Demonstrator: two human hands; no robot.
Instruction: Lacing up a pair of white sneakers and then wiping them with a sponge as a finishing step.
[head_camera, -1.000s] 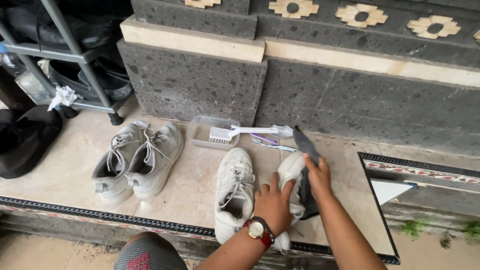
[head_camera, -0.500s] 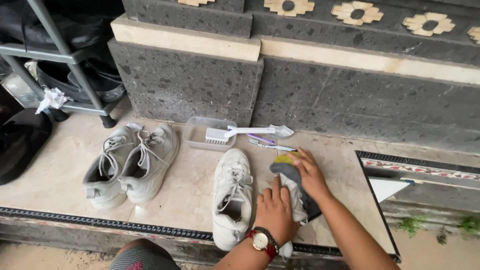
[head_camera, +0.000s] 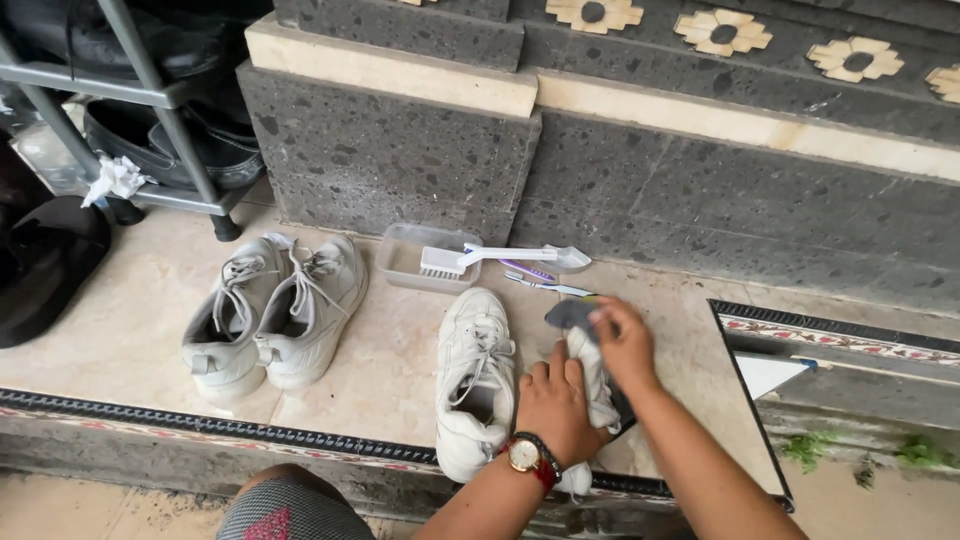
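Observation:
My left hand (head_camera: 553, 402), with a wristwatch on its wrist, presses down on a white sneaker (head_camera: 592, 378) that lies on the tiled step. My right hand (head_camera: 625, 340) holds a dark grey cloth (head_camera: 570, 314) against the toe of that sneaker. Its partner, another white sneaker (head_camera: 473, 380), stands just left of it, laces up. Most of the held shoe is hidden under my hands.
A second pair of greyish-white sneakers (head_camera: 270, 310) sits to the left. A clear plastic tub (head_camera: 405, 262) with a white brush (head_camera: 500, 257) across it and two toothbrushes (head_camera: 535, 278) lie by the dark stone wall. A metal shoe rack (head_camera: 150, 90) stands at far left.
My right hand with the cloth has moved down from the toe end toward me along the sneaker. The view has tilted slightly; my left hand stays on the shoe.

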